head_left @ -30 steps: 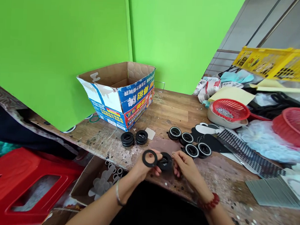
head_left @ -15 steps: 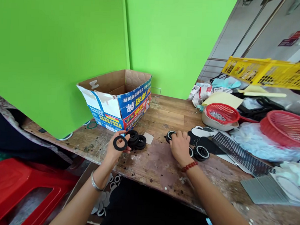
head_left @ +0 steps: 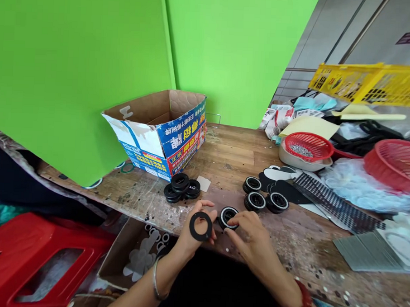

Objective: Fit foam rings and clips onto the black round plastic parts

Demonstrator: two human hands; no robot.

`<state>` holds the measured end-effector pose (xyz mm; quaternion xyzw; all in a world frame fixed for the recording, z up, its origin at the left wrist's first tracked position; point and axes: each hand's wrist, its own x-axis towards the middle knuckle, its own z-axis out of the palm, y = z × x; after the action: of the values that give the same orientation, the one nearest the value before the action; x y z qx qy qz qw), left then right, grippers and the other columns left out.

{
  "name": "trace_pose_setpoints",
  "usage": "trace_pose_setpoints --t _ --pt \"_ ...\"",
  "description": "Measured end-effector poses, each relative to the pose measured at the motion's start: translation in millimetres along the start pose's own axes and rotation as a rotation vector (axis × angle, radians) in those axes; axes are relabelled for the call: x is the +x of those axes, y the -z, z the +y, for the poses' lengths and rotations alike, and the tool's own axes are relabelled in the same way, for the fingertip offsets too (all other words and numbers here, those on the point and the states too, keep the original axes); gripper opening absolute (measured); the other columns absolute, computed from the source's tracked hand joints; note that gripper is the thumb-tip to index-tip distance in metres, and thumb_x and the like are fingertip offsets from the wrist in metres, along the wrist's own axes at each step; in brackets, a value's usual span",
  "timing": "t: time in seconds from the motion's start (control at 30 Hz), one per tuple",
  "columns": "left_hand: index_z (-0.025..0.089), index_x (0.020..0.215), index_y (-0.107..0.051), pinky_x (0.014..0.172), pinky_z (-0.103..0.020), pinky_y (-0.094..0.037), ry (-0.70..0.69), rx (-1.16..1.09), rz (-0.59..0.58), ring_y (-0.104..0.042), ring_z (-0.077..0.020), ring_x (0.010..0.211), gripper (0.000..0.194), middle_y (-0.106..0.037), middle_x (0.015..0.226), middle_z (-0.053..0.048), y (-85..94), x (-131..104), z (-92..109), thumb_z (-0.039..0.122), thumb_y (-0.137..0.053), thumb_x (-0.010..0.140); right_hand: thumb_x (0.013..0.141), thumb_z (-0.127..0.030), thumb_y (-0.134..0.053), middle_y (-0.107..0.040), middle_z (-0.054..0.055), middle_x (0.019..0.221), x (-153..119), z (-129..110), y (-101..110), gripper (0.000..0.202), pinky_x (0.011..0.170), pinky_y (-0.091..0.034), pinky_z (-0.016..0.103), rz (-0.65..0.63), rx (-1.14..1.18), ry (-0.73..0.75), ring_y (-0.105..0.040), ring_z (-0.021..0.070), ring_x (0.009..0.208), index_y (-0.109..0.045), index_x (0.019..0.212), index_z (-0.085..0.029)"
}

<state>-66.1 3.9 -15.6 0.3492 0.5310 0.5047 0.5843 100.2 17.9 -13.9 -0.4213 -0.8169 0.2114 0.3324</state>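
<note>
My left hand (head_left: 196, 228), palm up near the table's front edge, holds a flat black ring (head_left: 201, 226). Just right of it, my right hand (head_left: 252, 234) has thumb and index finger at the right rim of a black ring piece with a pale rim (head_left: 228, 217). More pale-rimmed black ring pieces stand beyond that hand: one at the back (head_left: 251, 185), one in the middle (head_left: 255, 201) and one on the right (head_left: 277, 202). Plain black rings (head_left: 180, 182) lie piled left of centre, beside a small beige square (head_left: 203, 183).
An open cardboard box (head_left: 134, 139) stands behind the black rings. Black and white cut pieces (head_left: 286, 190), a red basket (head_left: 309, 146) and a grey stack (head_left: 367, 253) lie on the right. Below the table are a red stool (head_left: 44, 259) and a box of scraps (head_left: 113, 262).
My left hand has moved right with the flat ring, away from the pile. My right hand has come nearer the front edge, and a pale-rimmed ring piece now sits between the hands.
</note>
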Motion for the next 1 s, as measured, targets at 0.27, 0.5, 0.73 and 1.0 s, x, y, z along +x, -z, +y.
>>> trace_pose_setpoints --t 0.27,0.5,0.73,1.0 --pt "0.019 0.100 -0.056 0.055 -0.022 -0.036 -0.246 0.396 -0.010 -0.048 -0.0113 0.056 0.022 -0.047 0.060 0.008 -10.8 -3.0 -1.2 0.030 -0.059 0.081 0.091 -0.024 -0.056 -0.065 0.006 0.087 -5.8 -28.2 9.5 0.013 0.074 -0.045 0.030 0.093 0.336 -0.076 -0.058 0.0200 0.083 -0.068 0.086 -0.022" --pt "0.020 0.109 -0.051 0.053 -0.022 -0.034 -0.386 0.349 0.288 -0.045 -0.0109 0.053 0.024 -0.042 0.060 0.010 -18.9 -5.3 -6.7 0.030 -0.055 0.087 0.082 -0.050 -0.065 -0.049 -0.002 0.059 -21.4 -25.8 -6.3 0.035 0.049 -0.029 0.024 -0.158 0.783 -0.566 -0.039 0.0103 0.053 -0.063 0.069 -0.017" --pt "0.020 0.111 -0.053 0.059 -0.023 -0.042 -0.578 0.453 0.323 -0.051 -0.0114 0.060 0.022 -0.050 0.068 0.006 -21.9 -7.6 -9.8 0.028 -0.054 0.091 0.079 -0.035 -0.068 -0.049 -0.002 0.061 -32.2 -45.6 -18.3 0.024 0.046 -0.030 0.022 0.104 0.905 -0.559 -0.039 0.0085 0.051 -0.058 0.067 -0.018" --pt "0.020 0.103 -0.069 0.094 -0.036 -0.048 -0.695 0.936 -0.032 -0.059 -0.0214 0.102 0.020 -0.068 0.106 -0.007 -15.8 24.4 -9.0 0.014 -0.054 0.091 0.072 0.001 -0.053 -0.053 -0.002 0.067 -38.9 -59.1 6.5 0.023 0.056 -0.042 0.023 0.294 0.376 0.300 -0.050 0.0116 0.061 -0.053 0.078 -0.021"
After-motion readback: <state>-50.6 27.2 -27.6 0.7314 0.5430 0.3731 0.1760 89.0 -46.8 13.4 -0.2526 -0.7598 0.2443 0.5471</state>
